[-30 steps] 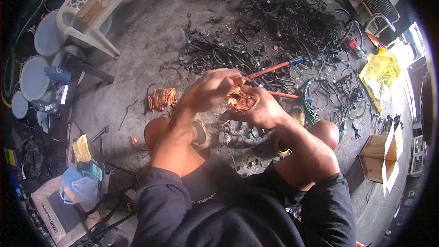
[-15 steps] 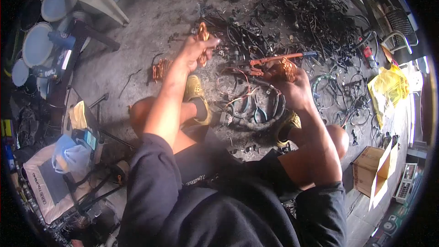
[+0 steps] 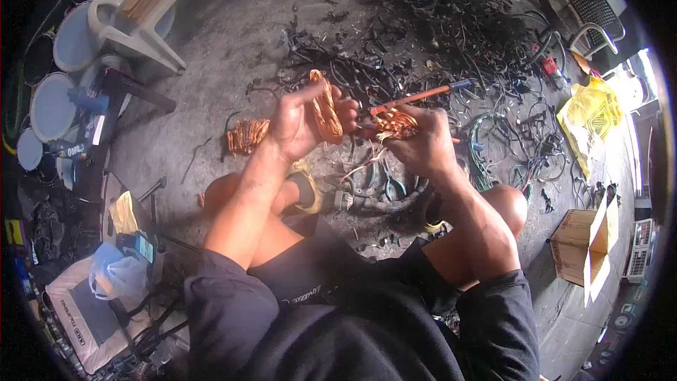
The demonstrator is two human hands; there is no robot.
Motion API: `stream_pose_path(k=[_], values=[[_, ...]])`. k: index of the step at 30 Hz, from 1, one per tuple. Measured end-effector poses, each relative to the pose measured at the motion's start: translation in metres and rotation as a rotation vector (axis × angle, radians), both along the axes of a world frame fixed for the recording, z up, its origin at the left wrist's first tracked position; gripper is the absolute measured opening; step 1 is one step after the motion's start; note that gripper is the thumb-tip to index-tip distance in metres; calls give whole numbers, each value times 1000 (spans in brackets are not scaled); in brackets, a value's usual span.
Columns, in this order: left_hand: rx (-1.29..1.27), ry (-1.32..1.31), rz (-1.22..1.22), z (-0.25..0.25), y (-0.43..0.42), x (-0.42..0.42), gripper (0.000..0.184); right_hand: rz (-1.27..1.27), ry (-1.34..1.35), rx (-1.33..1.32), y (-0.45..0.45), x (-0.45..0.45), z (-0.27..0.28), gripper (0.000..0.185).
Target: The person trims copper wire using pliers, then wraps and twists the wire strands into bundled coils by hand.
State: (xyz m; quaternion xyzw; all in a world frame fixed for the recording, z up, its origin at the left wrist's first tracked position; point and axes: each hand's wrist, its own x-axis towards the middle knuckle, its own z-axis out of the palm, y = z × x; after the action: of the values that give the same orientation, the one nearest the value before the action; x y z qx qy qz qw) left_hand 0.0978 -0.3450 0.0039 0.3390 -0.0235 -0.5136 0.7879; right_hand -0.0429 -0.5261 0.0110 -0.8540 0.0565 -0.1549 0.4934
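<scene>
My left hand point(image 3: 296, 123) is closed around a long twisted bundle of copper wire point(image 3: 326, 109), held upright. My right hand point(image 3: 427, 144) grips a second, bunched copper wire bundle point(image 3: 396, 124), whose loose ends point toward the left hand. The two bundles are close, with a small gap between them. Behind the right hand lies a cutter with orange handles point(image 3: 419, 97) and blue grip ends, partly hidden by the hand. On the floor left of my left hand sits a coiled copper wire bundle point(image 3: 247, 137). Pliers with teal handles point(image 3: 395, 187) lie between my feet.
A thick black cable point(image 3: 384, 206) curves between my feet. Tangled black wiring point(image 3: 465, 21) covers the floor ahead. To the right are a yellow bag point(image 3: 592, 123) and an open cardboard box point(image 3: 572, 247). A white plastic chair point(image 3: 141, 28) stands at the far left.
Both hands have come nearer each other and toward my body, each still holding its copper bundle. The left bundle shows more of its length. The camera view has shifted slightly.
</scene>
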Motion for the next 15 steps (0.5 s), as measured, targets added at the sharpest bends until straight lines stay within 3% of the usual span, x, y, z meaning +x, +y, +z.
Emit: stream_pose_path(k=[3,5,7,9,11,12,14,15], values=[[55,-21,74,-2,-9,-14,25,-41,-7,76,0,9,7,13],[165,-198,159,-5,-11,-14,19,-133,44,352,5,18,15,16],[238,-292,299,-6,-21,-19,18,-160,79,366,0,29,0,20],[108,-57,287,-15,-22,-14,21,-194,54,425,2,38,-17,22],[40,-114,306,-15,-26,-20,23,-202,266,413,1,38,0,23],[218,-240,335,-14,-26,-23,25,-203,263,415,2,37,5,23],[144,-176,328,-13,-28,-22,22,-76,297,389,4,35,11,33],[94,-118,344,-13,-29,-24,24,-13,282,505,2,36,7,51]])
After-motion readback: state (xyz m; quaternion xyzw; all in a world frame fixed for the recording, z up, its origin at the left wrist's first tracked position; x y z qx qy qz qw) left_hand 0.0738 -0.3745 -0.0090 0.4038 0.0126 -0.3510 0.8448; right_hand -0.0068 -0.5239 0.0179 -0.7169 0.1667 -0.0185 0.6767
